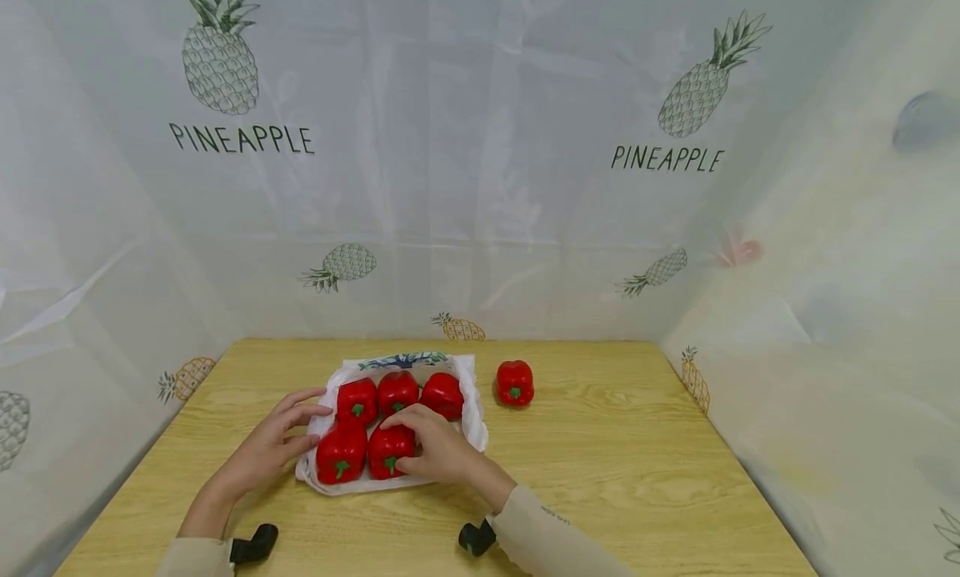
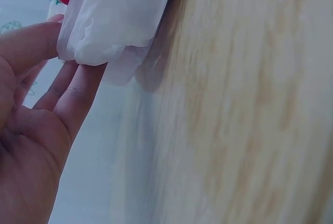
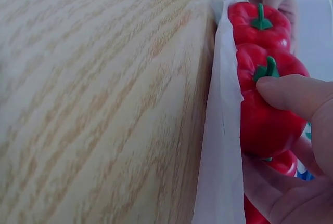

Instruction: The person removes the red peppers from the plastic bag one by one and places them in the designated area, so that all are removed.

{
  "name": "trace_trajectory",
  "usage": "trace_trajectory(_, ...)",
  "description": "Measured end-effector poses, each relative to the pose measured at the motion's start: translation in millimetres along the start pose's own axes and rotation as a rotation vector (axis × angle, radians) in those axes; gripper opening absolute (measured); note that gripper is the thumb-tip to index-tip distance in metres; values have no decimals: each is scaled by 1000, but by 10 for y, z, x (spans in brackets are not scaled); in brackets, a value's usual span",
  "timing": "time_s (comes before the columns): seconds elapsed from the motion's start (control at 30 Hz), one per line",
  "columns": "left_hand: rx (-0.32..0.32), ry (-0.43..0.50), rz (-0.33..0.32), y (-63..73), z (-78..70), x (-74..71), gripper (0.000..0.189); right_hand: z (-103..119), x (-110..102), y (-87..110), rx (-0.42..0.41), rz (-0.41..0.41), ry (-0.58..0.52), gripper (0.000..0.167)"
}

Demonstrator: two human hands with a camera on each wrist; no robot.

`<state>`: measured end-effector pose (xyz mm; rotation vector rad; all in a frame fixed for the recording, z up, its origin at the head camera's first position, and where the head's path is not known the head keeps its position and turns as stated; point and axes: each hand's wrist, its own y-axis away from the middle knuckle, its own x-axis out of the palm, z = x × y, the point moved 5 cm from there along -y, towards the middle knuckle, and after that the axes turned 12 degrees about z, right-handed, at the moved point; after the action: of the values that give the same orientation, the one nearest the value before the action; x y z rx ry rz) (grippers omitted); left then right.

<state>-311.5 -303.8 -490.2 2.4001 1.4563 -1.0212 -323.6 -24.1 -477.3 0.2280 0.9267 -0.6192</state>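
Note:
My right hand (image 1: 435, 448) grips a red bell pepper (image 1: 382, 448) in the front row of a white-lined container (image 1: 476, 427). In the right wrist view, its thumb (image 3: 283, 93) presses beside the green stem while the other fingers reach round the far side. Another front pepper (image 1: 341, 452) lies just left of it, and several more stand in the row behind. My left hand (image 1: 273, 439) rests against the container's left rim. Its fingers look fairly straight at the white lining (image 2: 117, 21) in the left wrist view.
A single red bell pepper (image 1: 515, 383) stands on the wooden table (image 1: 615, 460) to the right of the container. Pale curtains printed with pineapples (image 1: 480, 160) hang behind the table and along both sides. Black wrist-mounted pieces (image 1: 255, 544) sit by both sleeves.

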Motion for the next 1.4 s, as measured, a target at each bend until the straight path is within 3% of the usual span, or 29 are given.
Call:
trace_trajectory(0.33, 33, -24, -2, -8, -16, -1, 34, 15, -24, 16, 8, -6, -1, 48)
trace_trajectory(0.5, -9, 6, 1, -23, 8, -13, 32, 30, -62, 41, 7, -13, -4, 47)
trace_trajectory(0.7, -12, -1, 4, -20, 10, -12, 32, 41, -100, 76, 0, -17, -26, 48)
trace_trajectory(1.03, -5, -1, -10, 1, -29, -10, 33, 79, -244, 129, -38, -48, -24, 48)
trace_trajectory(1.4, -9, -14, -7, -4, -4, -6, 33, 46, -474, 223, -25, -93, 27, 52)
